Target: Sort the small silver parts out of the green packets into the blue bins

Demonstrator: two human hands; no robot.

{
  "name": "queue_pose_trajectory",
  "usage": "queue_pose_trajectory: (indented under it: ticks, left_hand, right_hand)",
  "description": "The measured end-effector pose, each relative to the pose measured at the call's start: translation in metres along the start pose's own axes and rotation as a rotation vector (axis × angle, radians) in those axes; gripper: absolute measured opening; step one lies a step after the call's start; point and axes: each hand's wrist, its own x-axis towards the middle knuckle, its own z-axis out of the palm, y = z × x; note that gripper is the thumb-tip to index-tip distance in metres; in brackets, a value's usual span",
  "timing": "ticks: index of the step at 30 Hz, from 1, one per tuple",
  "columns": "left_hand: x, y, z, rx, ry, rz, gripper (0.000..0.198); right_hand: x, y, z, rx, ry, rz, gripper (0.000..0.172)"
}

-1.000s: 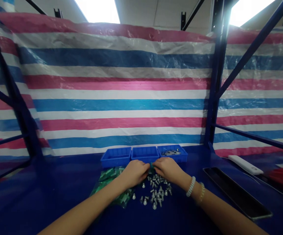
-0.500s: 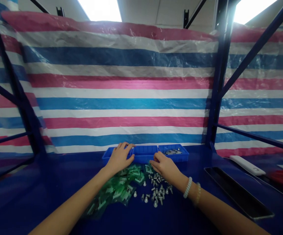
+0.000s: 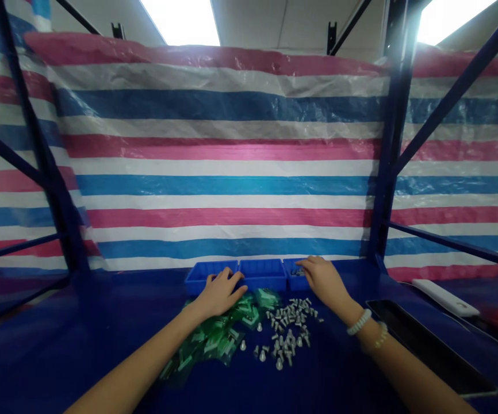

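Observation:
My left hand [image 3: 221, 294] rests palm down with its fingers spread, over the front wall of the left blue bin [image 3: 197, 282] and the back of a heap of small green plastic packets [image 3: 221, 339]. My right hand [image 3: 325, 283] is at the right blue bin [image 3: 291, 282], its bent fingertips close together over the small metal parts [image 3: 298, 271] inside. Whatever those fingertips hold is too small to make out. In front of the bins lies a loose pile of metal screws [image 3: 290, 339], right of the packets.
The middle blue bin [image 3: 263, 282] stands between the other two. A dark phone-like slab [image 3: 430, 345] lies on the blue table [image 3: 115, 322] at right, near a white device [image 3: 445, 297] with a cable. Blue metal posts [image 3: 389, 144] and a striped sheet [image 3: 232, 184] rise behind.
My right hand has moved right and away from me, from above the screws to the right bin. My left hand has come slightly nearer. The view has shifted a little.

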Motion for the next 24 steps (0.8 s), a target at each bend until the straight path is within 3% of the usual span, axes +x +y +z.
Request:
queue_pose_trajectory:
  ticks: [5,8,12,15,18,20,21,23,24]
  left_hand:
    - [-0.001,0.001,0.001,-0.016,0.006,0.009,0.046]
    - [-0.002,-0.001,0.001,-0.023,0.013,0.024,0.044]
    - [-0.004,0.001,-0.007,-0.017,0.073,0.041,0.043]
    - [-0.006,0.018,-0.022,-0.003,0.165,0.059,0.043]
    - [-0.016,0.057,-0.032,-0.048,0.273,0.189,0.038]
    - [-0.030,0.088,-0.022,-0.128,0.295,0.360,0.030]
    - [-0.039,0.103,-0.010,-0.161,0.248,0.449,0.025]
    - [-0.058,0.126,0.024,-0.221,0.170,0.663,0.013]
    - [-0.066,0.134,0.044,-0.283,0.163,0.680,0.008]
  right_hand:
    - [-0.004,0.020,0.009,-0.017,-0.110,0.204,0.029]
    - [-0.005,0.017,0.012,0.013,-0.162,0.217,0.030]
    - [-0.004,0.013,-0.001,0.067,-0.178,0.216,0.032]
    - [-0.004,0.014,-0.015,0.134,-0.232,0.173,0.028]
    - [-0.007,0.016,-0.025,0.226,-0.382,0.091,0.017]
    - [-0.011,0.017,-0.028,0.272,-0.493,0.050,0.010]
    - [-0.013,0.018,-0.029,0.285,-0.540,0.041,0.009]
    - [-0.017,0.019,-0.030,0.287,-0.611,0.040,0.014]
    - [-0.019,0.019,-0.030,0.281,-0.636,0.043,0.017]
